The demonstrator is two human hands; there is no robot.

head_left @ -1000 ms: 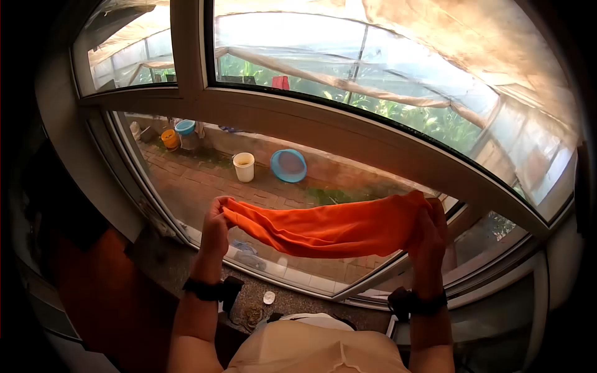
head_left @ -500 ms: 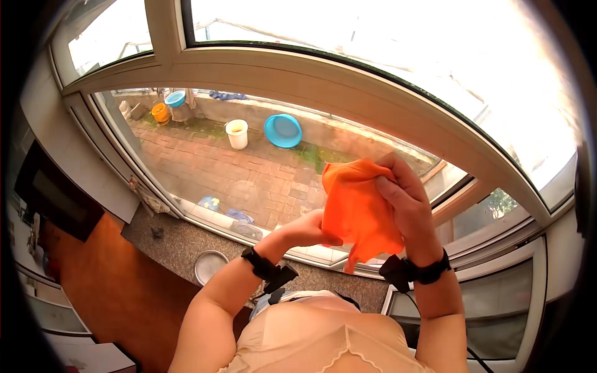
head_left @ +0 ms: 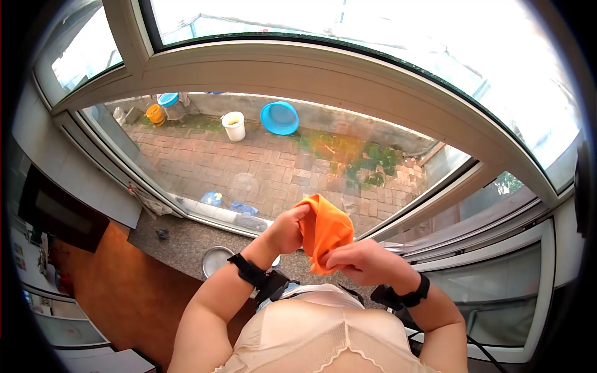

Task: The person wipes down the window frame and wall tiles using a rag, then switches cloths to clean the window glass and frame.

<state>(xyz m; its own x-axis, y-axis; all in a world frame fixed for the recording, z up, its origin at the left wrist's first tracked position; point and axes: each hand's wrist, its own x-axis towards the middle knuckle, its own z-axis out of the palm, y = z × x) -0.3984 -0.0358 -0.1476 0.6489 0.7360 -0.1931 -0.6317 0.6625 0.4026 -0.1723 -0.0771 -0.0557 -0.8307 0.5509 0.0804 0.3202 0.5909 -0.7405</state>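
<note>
An orange cloth [head_left: 333,227] hangs bunched between my two hands, in front of the window. My left hand [head_left: 291,229] grips its upper left edge, with the fingers partly hidden behind the fabric. Lower down on the right side, my right hand [head_left: 367,264] pinches the cloth between thumb and fingers. Both wrists wear black straps with small dark boxes. Below the hands lies a speckled stone counter [head_left: 186,241].
A round metal dish [head_left: 216,262] sits on the counter to the left. The window frame [head_left: 298,71] spans the front. Outside, a blue basin [head_left: 280,118] and a white bucket [head_left: 234,126] stand on brick paving. A dark cable runs at lower right.
The orange cloth has come down toward my body and is more bunched. My right hand has dropped from its upper corner to its lower right side; my left hand has risen slightly.
</note>
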